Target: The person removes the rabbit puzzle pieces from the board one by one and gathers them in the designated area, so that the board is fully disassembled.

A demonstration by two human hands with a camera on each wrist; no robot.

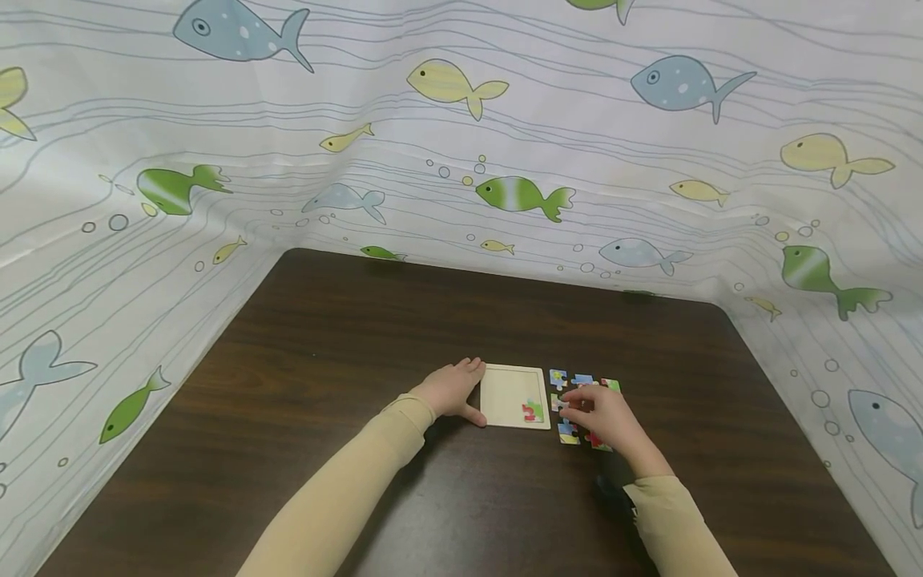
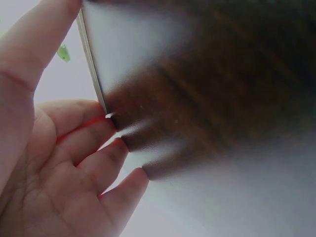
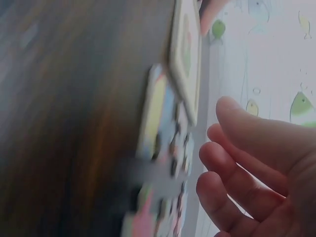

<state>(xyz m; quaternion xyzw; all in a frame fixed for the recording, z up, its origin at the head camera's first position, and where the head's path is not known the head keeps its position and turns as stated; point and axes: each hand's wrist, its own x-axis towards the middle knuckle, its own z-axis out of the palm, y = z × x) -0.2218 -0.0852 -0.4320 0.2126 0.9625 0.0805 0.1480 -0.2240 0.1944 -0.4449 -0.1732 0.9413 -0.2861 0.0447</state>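
A pale wooden puzzle tray (image 1: 508, 391) lies flat on the dark table (image 1: 346, 336), with a few coloured pieces (image 1: 534, 411) fitted in its near right corner. My left hand (image 1: 454, 389) rests against the tray's left edge (image 2: 91, 64), thumb at the near corner and fingers (image 2: 106, 116) relaxed along the side. Several loose puzzle pieces (image 1: 581, 380) lie just right of the tray. My right hand (image 1: 602, 413) hovers over them, its fingertips touching a piece near the tray. In the right wrist view its fingers (image 3: 232, 163) are loosely bent and hold nothing, with the blurred pieces (image 3: 163, 128) and tray (image 3: 185, 49) beyond.
A white cloth printed with fish (image 1: 519, 192) walls in the table on the left, back and right. Bare dark tabletop stretches left of and behind the tray. Both arms wear beige sleeves (image 1: 346, 497).
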